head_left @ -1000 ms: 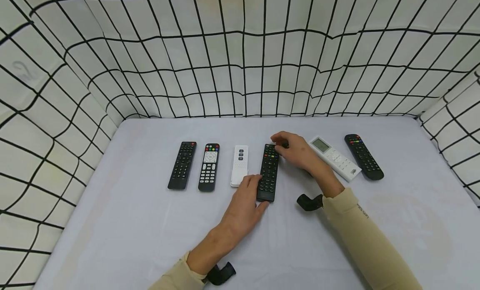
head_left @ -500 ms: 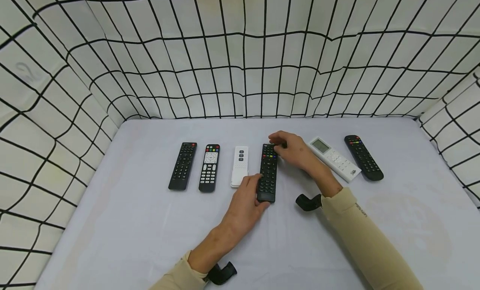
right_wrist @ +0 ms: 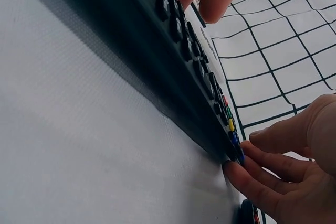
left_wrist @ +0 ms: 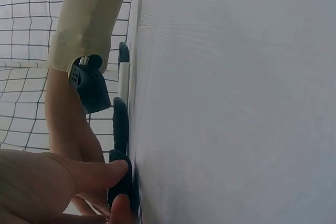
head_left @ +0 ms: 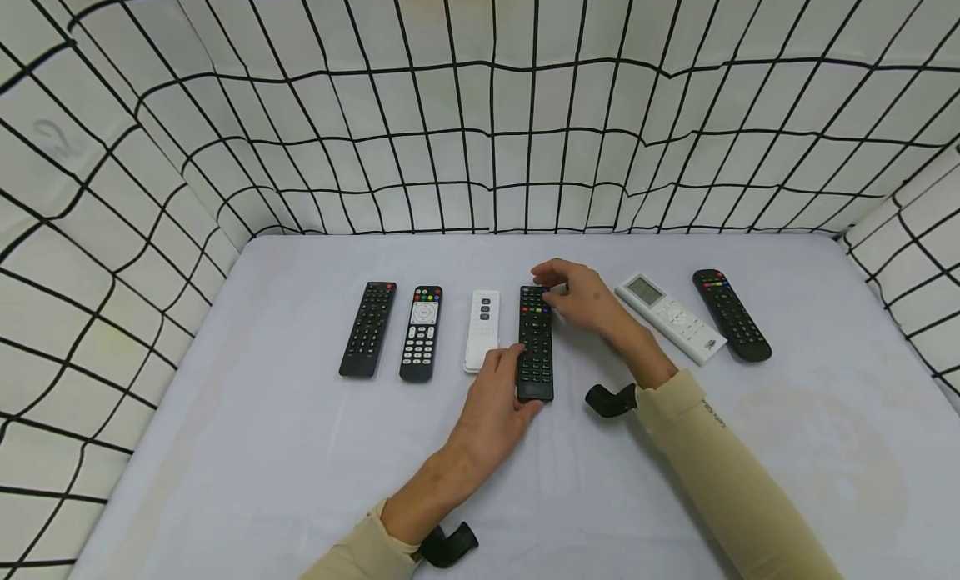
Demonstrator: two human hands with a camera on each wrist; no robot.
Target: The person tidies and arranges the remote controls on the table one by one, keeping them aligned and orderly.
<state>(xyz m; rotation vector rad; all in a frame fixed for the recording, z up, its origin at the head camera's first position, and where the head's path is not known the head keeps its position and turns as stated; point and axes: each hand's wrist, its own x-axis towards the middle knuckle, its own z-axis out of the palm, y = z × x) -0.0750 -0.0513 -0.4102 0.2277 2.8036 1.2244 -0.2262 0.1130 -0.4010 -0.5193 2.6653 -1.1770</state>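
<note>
A long black remote control (head_left: 536, 338) lies on the white-covered table, its far end pointing away from me. My left hand (head_left: 491, 413) holds its near end, thumb against the bottom edge and fingers along the left side. At the far end, my right hand (head_left: 585, 298) touches the remote with its fingertips. The right wrist view shows the thumb raised above those fingers. Left of the long remote lies a white remote (head_left: 482, 330). Another dark remote (left_wrist: 121, 124) shows beyond the held one in the left wrist view; the right hand and forearm hide it from the head view.
Further left lie a black remote with white keys (head_left: 421, 334) and a plain black remote (head_left: 368, 330). On the right are a white remote with a screen (head_left: 671, 317) and a black rounded remote (head_left: 732, 315). Black netting (head_left: 491, 134) hangs behind and beside the table.
The long black remote has turned slightly, its far end shifting left, so it lies straighter. My right hand has moved a little left with it; the left hand keeps its hold.
</note>
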